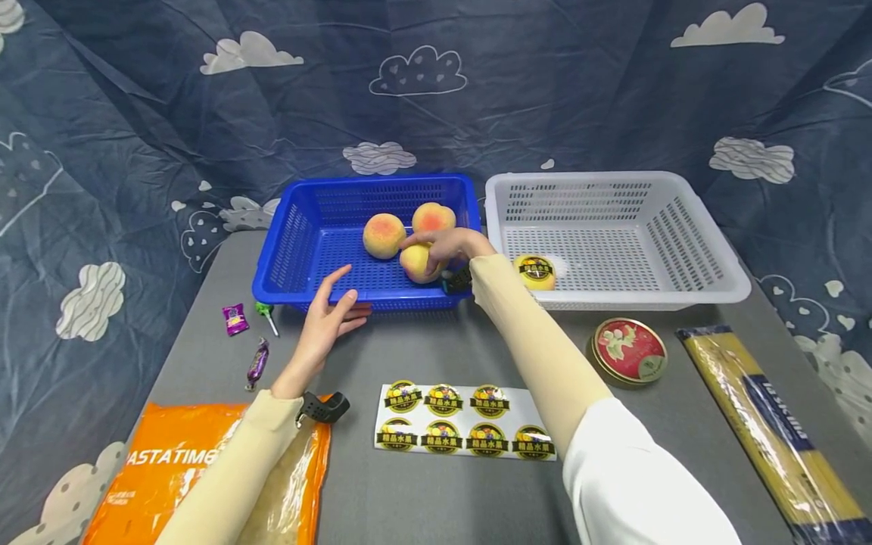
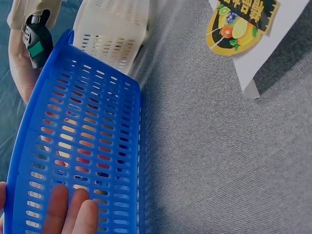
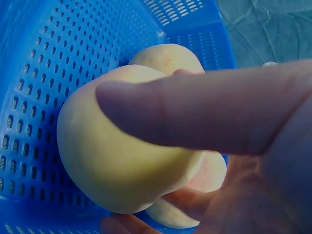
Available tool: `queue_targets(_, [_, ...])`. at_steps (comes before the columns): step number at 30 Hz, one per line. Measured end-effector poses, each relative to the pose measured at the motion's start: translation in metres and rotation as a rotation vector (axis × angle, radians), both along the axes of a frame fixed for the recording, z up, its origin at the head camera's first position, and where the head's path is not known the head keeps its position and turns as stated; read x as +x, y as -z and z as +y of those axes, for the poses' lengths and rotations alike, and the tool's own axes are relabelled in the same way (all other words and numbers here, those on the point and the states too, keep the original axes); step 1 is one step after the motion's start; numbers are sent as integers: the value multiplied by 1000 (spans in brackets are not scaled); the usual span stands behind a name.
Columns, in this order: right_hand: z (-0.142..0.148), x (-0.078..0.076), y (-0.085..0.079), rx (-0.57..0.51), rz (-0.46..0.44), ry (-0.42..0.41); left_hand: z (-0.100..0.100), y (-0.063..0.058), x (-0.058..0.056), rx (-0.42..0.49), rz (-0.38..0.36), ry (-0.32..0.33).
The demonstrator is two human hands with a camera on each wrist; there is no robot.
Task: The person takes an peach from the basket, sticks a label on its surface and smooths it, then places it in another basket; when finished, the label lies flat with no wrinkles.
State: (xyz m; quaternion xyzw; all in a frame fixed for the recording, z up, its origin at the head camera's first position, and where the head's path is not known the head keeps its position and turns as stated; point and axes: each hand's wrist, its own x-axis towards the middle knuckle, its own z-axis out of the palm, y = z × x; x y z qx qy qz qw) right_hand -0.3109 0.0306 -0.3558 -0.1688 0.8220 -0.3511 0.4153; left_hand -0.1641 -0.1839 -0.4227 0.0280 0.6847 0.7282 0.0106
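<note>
My right hand [image 1: 446, 246] grips a yellow-red peach [image 3: 112, 146] inside the blue basket [image 1: 309, 299], with the thumb across its top and fingers around its side. Two other peaches lie close by: one peach [image 1: 384, 235] to the left and another peach [image 1: 433, 217] behind. At the basket's front wall is my left hand [image 1: 323, 322], its fingers stretched out beside the slotted side in the left wrist view. A peach bearing a round black-and-gold sticker [image 1: 535, 267] sits in the front left corner of the white basket [image 1: 681, 295].
A sheet of round fruit stickers [image 1: 465, 420] lies in front. Left are wrapped candies [image 1: 257, 363], a green lollipop [image 1: 268, 314] and an orange pasta bag [image 1: 184, 446]. On the right are a red round tin [image 1: 630, 350] and a spaghetti pack [image 1: 770, 431]. A dark cloth hangs behind the baskets.
</note>
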Motion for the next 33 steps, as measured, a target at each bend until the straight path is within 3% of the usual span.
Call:
queue_targets(4, [-1,0,0,26,-3,-18,1,-3,2,-3,-22,2])
queue_targets(13, [1,-1,1,59,32,-74,7,-21,10,29,-39,20])
queue_targets(19, [8,0,-7,-130,41,14,7,-22,10,16,-32,11])
queue_targets(27, [33,9,-33,-420,17,82,7,-24,11,24,-35,5])
queue_targets(33, [61,26,-50,-461,100,36,6,-16,8,30,-26,1])
